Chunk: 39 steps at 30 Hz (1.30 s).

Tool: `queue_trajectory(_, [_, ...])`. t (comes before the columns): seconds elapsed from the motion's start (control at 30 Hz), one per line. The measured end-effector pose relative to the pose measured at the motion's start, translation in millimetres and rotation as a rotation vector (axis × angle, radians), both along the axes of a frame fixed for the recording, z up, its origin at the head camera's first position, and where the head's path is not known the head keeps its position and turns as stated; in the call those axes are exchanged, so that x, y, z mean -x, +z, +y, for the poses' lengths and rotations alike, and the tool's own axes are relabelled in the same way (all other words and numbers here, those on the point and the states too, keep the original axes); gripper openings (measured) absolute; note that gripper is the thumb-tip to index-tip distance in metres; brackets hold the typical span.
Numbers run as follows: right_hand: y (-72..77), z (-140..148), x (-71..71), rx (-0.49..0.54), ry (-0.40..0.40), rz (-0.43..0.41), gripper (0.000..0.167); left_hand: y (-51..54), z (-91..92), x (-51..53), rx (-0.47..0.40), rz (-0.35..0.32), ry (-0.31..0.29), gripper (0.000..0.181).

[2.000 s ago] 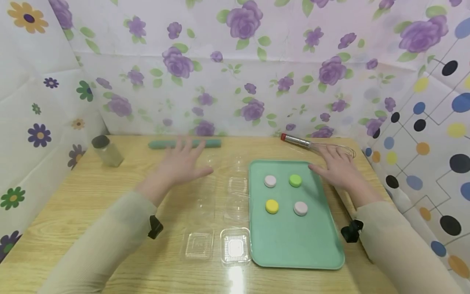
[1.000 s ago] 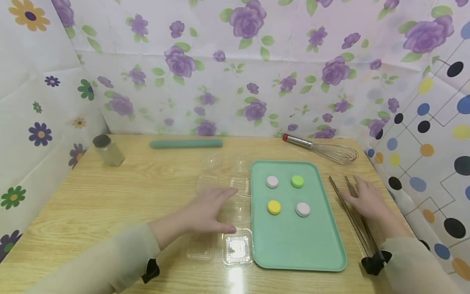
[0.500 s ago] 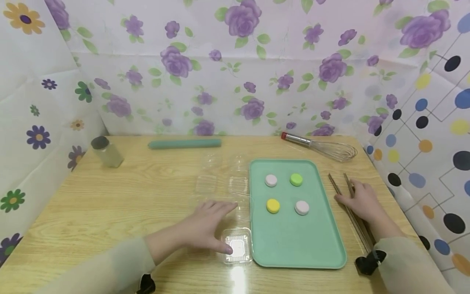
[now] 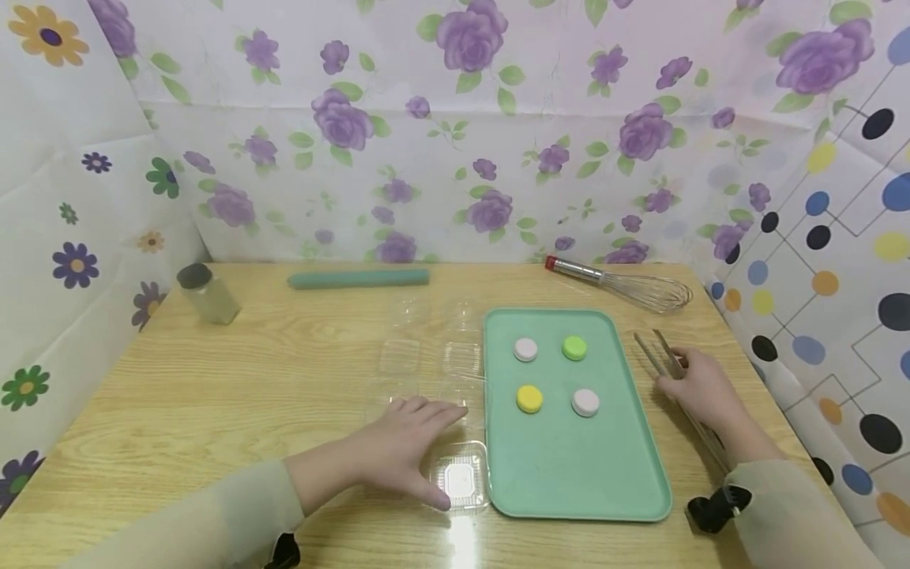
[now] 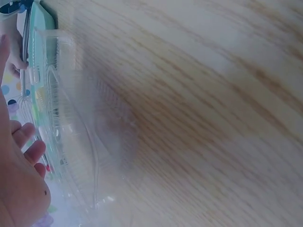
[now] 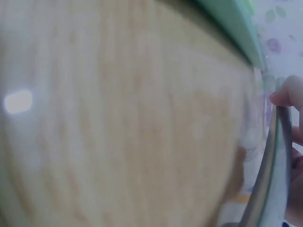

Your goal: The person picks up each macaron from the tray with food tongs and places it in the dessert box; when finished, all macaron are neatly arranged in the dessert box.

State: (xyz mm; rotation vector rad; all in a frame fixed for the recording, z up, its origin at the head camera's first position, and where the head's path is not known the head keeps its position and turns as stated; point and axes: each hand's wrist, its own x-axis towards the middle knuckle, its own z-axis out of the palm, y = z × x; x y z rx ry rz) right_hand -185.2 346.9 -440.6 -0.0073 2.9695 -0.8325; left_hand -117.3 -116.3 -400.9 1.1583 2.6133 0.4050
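In the head view my right hand [image 4: 707, 391] grips a pair of metal tongs [image 4: 648, 353] to the right of the green tray [image 4: 576, 482]. The arms of the tongs stand a little apart, and they also show in the right wrist view. My left hand [image 4: 401, 450] hovers with spread fingers over clear plastic boxes [image 4: 460, 478] left of the tray, partly covering them. Whether it touches one I cannot tell. On the tray lie small round macaron-like pieces: a yellow one [image 4: 529, 399], a green one [image 4: 574, 348] and two pale pink ones [image 4: 585, 402].
A whisk [image 4: 618, 283] lies behind the tray, by the patterned cloth backdrop. Further left at the back are a green rolling-pin-like rod [image 4: 359, 278] and a dark-lidded jar [image 4: 208, 294]. More transparent boxes [image 4: 400, 356] stretch toward the back of the wooden table [image 4: 235, 395].
My right hand moved from near the whisk down to the tongs and took hold of them; their arms have drawn closer together. My left hand came from the back to the front boxes.
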Motion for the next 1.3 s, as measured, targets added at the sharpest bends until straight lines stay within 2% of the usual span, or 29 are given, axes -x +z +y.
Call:
queue_trajectory(0.17, [10.0,-10.3,-0.7,-0.043,0.059,0.041,0.063,-0.5,-1.0,0.1,0.040,0.036,-0.046,0.111])
queue_trajectory(0.33, [19.9,-22.7,-6.8,-0.095,0.130,0.033,0.059,-4.1,-1.0,-0.7,0.037,0.075,-0.077,0.107])
queue_trajectory(0.43, [23.6,-27.6,-9.9,-0.118,0.201,0.049,0.061,-6.9,-0.9,-1.1,0.032,0.096,-0.086,0.104])
queue_trajectory(0.63, [30.8,-34.8,-17.6,-0.167,0.370,0.050,0.061,-6.3,-0.9,-2.0,0.049,0.109,-0.077,0.099])
queue_trajectory(0.83, [34.9,-40.1,-21.3,-0.181,0.463,-0.003,0.053,-5.7,-1.2,-1.2,0.052,0.124,-0.065,0.093])
queue_trajectory(1.03, [35.1,-45.3,-21.1,-0.211,0.519,-0.043,0.050,-7.9,-1.2,-0.6,0.046,0.137,-0.067,0.089])
queue_trajectory(1.3, [33.8,-50.4,-21.4,-0.254,0.521,-0.041,0.048,-9.3,-1.8,-3.1,0.060,0.142,-0.067,0.085])
